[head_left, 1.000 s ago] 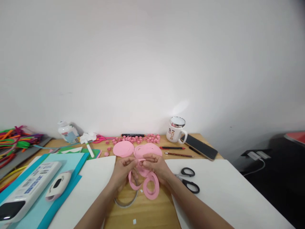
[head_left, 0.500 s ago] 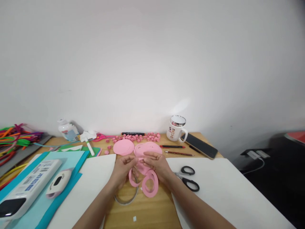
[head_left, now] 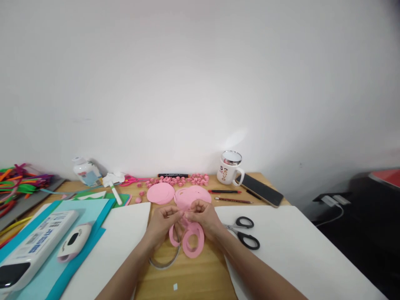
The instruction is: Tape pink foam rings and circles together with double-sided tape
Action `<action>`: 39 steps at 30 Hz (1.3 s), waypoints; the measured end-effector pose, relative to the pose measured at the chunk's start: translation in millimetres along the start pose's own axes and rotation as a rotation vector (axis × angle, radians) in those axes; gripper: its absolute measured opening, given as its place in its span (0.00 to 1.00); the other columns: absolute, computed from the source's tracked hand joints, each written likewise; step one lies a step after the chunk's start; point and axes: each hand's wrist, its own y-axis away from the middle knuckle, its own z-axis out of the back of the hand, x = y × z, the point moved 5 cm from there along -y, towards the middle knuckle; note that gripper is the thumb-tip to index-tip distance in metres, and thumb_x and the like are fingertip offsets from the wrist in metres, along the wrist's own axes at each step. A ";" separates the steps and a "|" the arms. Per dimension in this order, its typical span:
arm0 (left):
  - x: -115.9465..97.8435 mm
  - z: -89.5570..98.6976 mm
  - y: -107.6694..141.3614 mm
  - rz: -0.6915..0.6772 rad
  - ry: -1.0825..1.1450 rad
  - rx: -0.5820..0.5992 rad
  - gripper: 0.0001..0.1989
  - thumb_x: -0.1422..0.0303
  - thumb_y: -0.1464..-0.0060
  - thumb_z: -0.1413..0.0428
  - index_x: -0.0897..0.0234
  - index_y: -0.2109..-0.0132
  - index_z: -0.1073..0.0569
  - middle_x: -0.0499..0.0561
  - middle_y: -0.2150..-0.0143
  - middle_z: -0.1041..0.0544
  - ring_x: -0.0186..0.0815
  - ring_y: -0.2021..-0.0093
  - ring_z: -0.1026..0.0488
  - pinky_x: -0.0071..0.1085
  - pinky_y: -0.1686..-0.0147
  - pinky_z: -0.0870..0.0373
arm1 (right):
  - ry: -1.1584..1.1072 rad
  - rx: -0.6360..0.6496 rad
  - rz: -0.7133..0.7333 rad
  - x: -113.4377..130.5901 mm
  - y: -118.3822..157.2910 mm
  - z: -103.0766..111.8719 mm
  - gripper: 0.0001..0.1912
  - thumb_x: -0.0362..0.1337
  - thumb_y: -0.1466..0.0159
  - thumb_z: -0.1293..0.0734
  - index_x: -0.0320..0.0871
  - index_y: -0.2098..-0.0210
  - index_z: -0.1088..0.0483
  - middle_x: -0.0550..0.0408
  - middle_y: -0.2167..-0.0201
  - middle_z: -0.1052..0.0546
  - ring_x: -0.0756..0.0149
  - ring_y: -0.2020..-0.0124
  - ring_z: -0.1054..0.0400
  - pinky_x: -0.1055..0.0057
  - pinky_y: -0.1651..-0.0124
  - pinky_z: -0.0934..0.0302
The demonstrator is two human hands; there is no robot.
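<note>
My left hand (head_left: 165, 225) and my right hand (head_left: 204, 217) meet at the middle of the table, each pinching a pink paper strip (head_left: 193, 246). The strip curls down between them in loops, the widest one hanging below my right hand. Under my left hand lies a thin grey ring (head_left: 165, 265), partly covered by the hand. Just beyond my fingers are pink paper circles (head_left: 161, 193) in two groups. The exact spot where the fingertips press the strip is hidden. To the right of my right hand rest black-handled scissors (head_left: 245, 233) on white paper.
Small pink rolled pieces (head_left: 178, 181) lie by the wall near a black marker (head_left: 173, 175). A mug (head_left: 227, 168), a phone (head_left: 261, 190) and pencils (head_left: 234, 200) sit at back right. Left are a white box (head_left: 40, 243), a small white device (head_left: 75, 242) and a bottle (head_left: 86, 171).
My fingertips have drawn closer together on the paper strip, and its hanging loop has shifted slightly left. The view has moved slightly; the things on the table stay in place.
</note>
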 end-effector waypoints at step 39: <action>-0.1 7.0 -2.8 -0.017 0.027 -0.063 0.14 0.64 0.60 0.38 0.71 0.68 0.29 0.47 0.89 0.29 0.29 0.92 0.36 0.20 0.92 0.42 | 0.036 0.056 -0.022 2.3 1.4 2.2 0.20 0.34 0.63 0.24 0.37 0.70 0.28 0.51 0.74 0.22 0.66 0.74 0.28 0.71 0.67 0.35</action>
